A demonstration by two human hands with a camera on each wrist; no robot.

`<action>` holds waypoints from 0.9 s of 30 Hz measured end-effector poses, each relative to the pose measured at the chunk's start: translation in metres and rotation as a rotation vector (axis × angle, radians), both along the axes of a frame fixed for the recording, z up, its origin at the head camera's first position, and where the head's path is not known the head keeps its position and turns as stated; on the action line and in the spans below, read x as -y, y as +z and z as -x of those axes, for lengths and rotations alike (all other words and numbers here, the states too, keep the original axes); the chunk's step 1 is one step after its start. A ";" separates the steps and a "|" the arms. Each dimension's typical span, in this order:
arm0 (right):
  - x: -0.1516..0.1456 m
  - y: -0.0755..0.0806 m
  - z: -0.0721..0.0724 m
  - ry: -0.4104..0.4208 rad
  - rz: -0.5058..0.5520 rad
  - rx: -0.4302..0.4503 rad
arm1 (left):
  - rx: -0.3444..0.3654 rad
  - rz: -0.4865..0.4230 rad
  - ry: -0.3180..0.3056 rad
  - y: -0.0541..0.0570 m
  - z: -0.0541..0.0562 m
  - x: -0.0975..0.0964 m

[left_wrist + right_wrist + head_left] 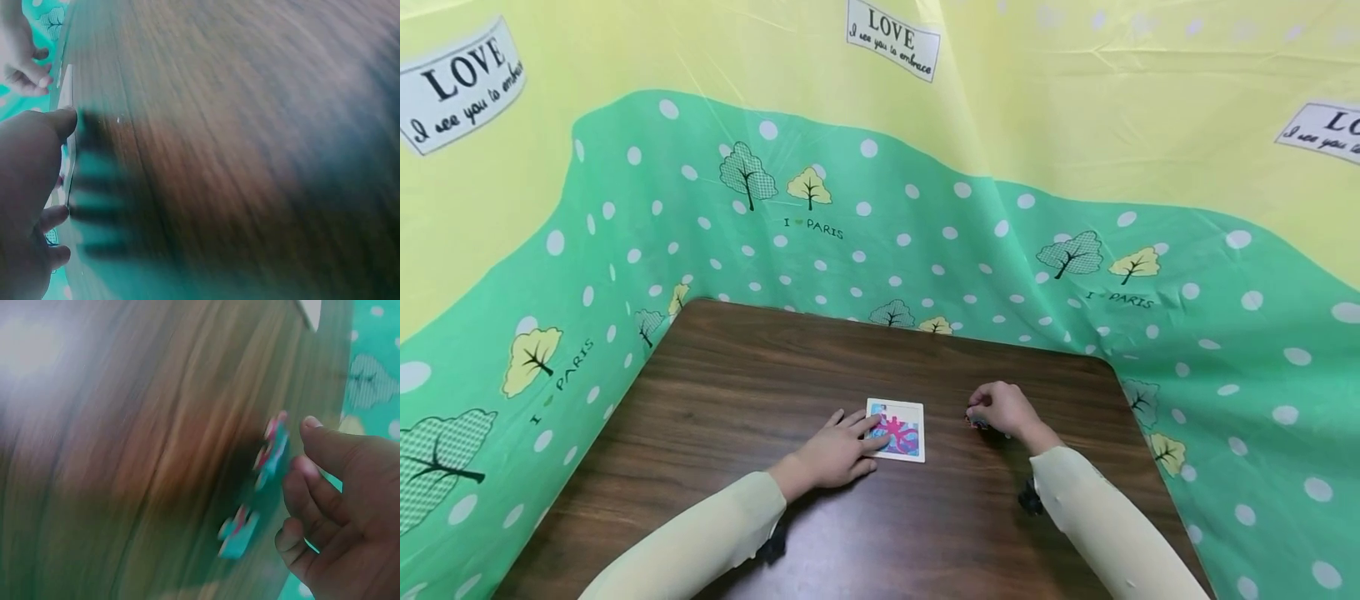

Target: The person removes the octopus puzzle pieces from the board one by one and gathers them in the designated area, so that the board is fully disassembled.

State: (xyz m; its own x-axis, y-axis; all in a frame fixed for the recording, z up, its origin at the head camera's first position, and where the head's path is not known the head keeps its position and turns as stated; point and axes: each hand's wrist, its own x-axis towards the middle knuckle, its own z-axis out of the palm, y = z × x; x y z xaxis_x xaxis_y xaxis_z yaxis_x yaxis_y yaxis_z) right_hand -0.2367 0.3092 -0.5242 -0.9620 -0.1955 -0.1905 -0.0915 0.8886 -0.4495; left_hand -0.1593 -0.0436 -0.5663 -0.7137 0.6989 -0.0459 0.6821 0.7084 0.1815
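Note:
A small square jigsaw puzzle (908, 442) with a white border and a pink and blue picture lies on the brown table; a pale patch shows in its upper part. My left hand (833, 454) rests on its left side with fingers spread. In the left wrist view the puzzle's thin edge (70, 150) runs beneath the fingertips. To the right, my right hand (1006, 408) is over loose puzzle pieces. The right wrist view shows blurred pink and teal puzzle pieces (236, 536) on the table beside the loosely bent fingers, with nothing visible between thumb and fingers.
The dark wood-grain table (760, 358) has rounded far corners. A green and yellow printed cloth (850, 183) with dots and trees hangs around its back and sides. Dark bands or devices (1032, 498) sit under the wrists.

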 end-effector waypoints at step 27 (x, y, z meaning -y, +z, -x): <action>0.150 -0.010 -0.014 0.119 0.101 -0.028 | -0.132 0.016 0.045 -0.008 -0.009 0.006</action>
State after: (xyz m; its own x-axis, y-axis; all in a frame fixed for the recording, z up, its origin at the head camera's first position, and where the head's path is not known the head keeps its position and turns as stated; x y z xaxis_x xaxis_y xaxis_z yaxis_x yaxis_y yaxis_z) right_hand -0.2226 0.1588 -0.5346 -0.9357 -0.3251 -0.1372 -0.2074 0.8212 -0.5317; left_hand -0.1507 -0.0494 -0.5739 -0.7452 0.6657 0.0392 0.6664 0.7412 0.0805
